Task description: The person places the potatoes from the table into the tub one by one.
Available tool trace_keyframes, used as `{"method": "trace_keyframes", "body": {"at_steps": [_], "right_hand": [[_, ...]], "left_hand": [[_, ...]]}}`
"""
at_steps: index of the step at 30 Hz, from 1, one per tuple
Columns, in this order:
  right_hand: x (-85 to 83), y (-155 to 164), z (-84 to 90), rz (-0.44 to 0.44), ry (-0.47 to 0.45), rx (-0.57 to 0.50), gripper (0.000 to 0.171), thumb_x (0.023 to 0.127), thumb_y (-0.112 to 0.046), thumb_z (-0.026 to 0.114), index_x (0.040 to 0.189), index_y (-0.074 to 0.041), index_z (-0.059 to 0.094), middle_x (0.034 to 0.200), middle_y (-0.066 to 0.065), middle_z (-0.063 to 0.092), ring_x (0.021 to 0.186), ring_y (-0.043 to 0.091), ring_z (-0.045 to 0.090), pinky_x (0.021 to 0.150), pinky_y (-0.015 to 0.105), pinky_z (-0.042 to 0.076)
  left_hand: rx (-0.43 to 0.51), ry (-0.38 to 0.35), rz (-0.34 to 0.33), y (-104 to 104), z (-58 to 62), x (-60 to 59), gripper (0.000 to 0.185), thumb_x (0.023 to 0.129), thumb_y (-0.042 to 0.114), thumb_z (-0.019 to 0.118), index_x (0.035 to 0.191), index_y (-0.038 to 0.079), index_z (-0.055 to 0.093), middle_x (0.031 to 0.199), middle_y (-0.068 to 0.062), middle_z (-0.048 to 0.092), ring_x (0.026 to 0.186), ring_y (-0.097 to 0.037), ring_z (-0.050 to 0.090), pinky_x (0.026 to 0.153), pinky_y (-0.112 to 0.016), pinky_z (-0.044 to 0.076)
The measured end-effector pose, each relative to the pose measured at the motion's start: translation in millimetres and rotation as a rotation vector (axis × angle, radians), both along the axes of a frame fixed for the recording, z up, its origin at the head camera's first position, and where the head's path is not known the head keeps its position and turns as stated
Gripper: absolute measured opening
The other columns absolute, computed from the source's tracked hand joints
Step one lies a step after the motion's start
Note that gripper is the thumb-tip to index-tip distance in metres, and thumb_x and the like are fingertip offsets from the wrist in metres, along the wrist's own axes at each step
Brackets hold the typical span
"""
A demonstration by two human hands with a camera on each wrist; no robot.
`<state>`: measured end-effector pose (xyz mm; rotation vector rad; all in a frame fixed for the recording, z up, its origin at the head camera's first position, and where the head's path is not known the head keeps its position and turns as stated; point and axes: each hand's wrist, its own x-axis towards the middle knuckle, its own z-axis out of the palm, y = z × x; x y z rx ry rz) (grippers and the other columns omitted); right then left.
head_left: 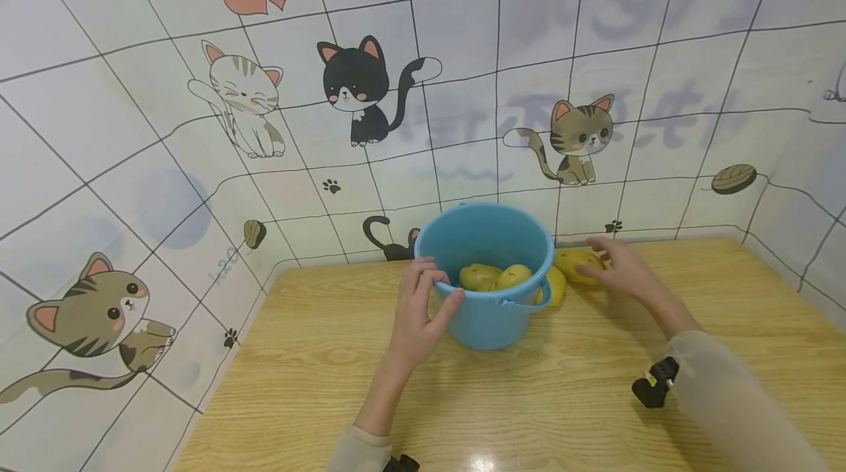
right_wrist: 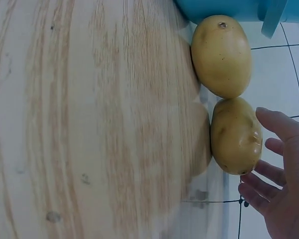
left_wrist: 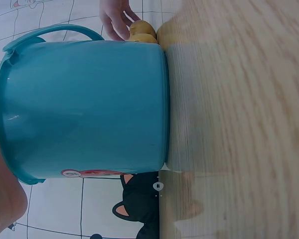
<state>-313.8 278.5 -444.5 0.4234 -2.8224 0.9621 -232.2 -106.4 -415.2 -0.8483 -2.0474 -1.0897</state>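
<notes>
A light-blue bucket (head_left: 485, 321) stands upright on the table with yellow potatoes (head_left: 514, 276) inside it. My left hand (head_left: 423, 307) grips its near-left rim, fingers hooked over the edge and thumb at the front. To the bucket's right lie two more potatoes, one close against its side (right_wrist: 222, 57) and another just beyond it (right_wrist: 236, 135). At that farther potato is my right hand (head_left: 624, 266), thumb and fingers spread around it without closing. In the left wrist view the bucket's wall (left_wrist: 84, 104) hides most of the potatoes.
The wooden table (head_left: 317, 369) backs onto a white wall (head_left: 463, 127) with a grid and cartoon cats, close behind the bucket and potatoes. The bucket's blue handle (head_left: 543, 296) hangs down on its right side. Side walls rise at left and right.
</notes>
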Motion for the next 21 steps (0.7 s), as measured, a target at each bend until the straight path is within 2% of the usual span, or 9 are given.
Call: {"method": "trace_keyframes", "body": {"at_steps": [9,15,21], "right_hand": [[-5.0,4.1,-11.5,0.032,-0.034,-0.016,0.075,0.093,-0.033,0.074,0.144,0.011,0.040,0.131,0.038,0.050,0.108,0.048,0.057,0.086,0.059,0.052],[-2.3,1.9,-12.1,0.026,-0.038,-0.019,0.075,0.092,-0.031,0.075,0.144,0.010,0.040,0.132,0.039,0.049,0.111,0.051,0.056,0.089,0.062,0.051],[0.6,0.4,-11.8,0.006,-0.028,-0.024,0.073,0.090,-0.030,0.078,0.141,0.009,0.044,0.130,0.039,0.052,0.110,0.052,0.057,0.087,0.061,0.053]], "left_hand": [[0.006,-0.012,-0.001,0.4,-0.3,0.4,0.023,0.100,0.033,0.061,0.100,0.010,0.057,0.117,-0.007,0.051,0.131,-0.032,0.044,0.113,-0.051,0.033],[0.003,-0.007,-0.001,0.6,-0.2,-0.3,0.025,0.101,0.036,0.059,0.100,0.011,0.057,0.116,-0.007,0.051,0.131,-0.031,0.044,0.113,-0.052,0.033],[0.005,0.006,-0.003,0.4,-1.0,-0.2,0.030,0.103,0.040,0.056,0.099,0.010,0.057,0.116,-0.008,0.051,0.131,-0.033,0.045,0.112,-0.052,0.033]]}}
